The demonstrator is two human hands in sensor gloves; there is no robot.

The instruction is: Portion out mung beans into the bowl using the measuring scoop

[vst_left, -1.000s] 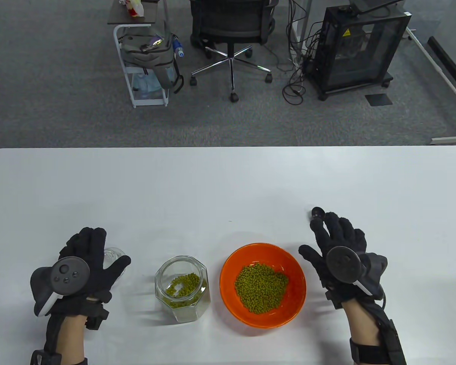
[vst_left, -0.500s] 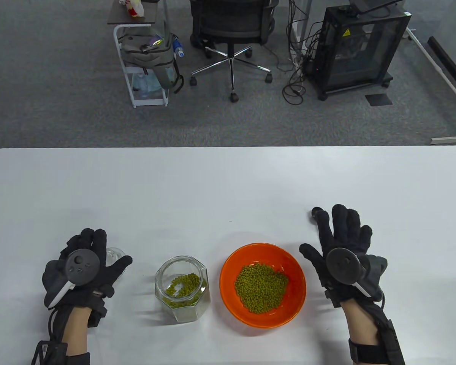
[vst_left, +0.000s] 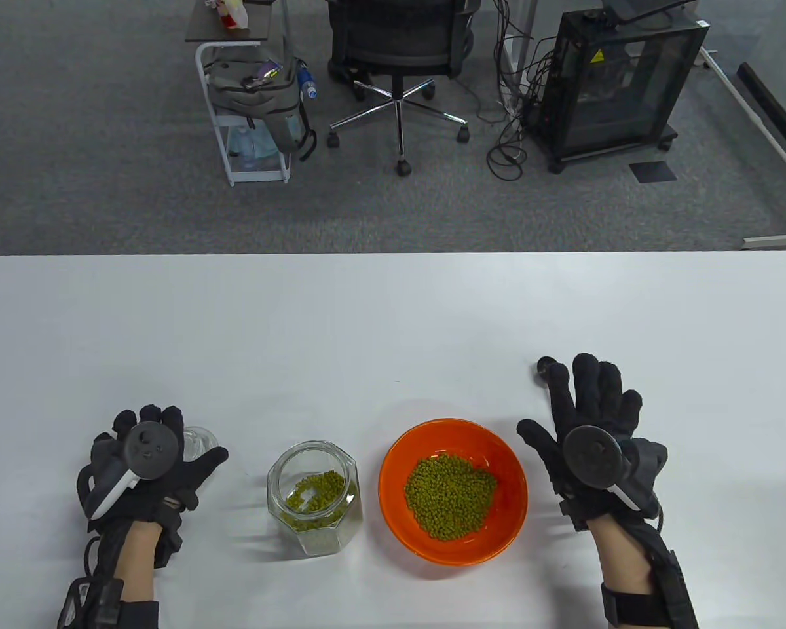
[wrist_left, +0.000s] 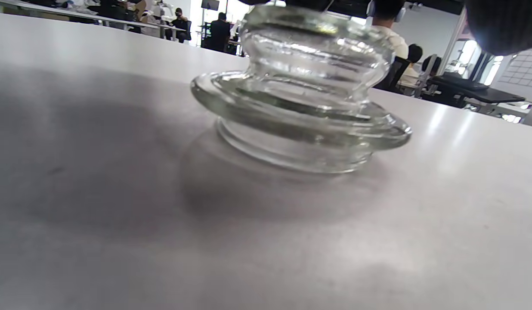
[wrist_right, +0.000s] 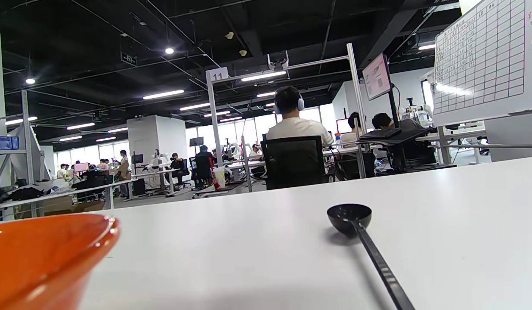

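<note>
An orange bowl [vst_left: 505, 458] holds a heap of mung beans [vst_left: 450, 496]; its rim shows in the right wrist view [wrist_right: 46, 249]. A glass jar [vst_left: 314, 499] left of it holds a few beans. The black measuring scoop [wrist_right: 350, 217] lies on the table, its head [vst_left: 545, 365] poking out past my right hand [vst_left: 589, 406]. That hand lies flat over the handle with straight fingers. My left hand [vst_left: 160, 439] bends its fingers down over the glass lid [wrist_left: 300, 99], which stands on the table [vst_left: 200, 440]. Its thumb [wrist_left: 502, 23] is off the lid.
The white table [vst_left: 367, 314] stretches wide behind the objects. On the floor beyond its far edge stand an office chair [vst_left: 399, 39], a white cart [vst_left: 249, 98] and a black cabinet [vst_left: 619, 85].
My left hand has shifted right toward the lid and its fingers have bent down. My right hand's fingers have straightened over the scoop handle. Jar, bowl and scoop have not moved.
</note>
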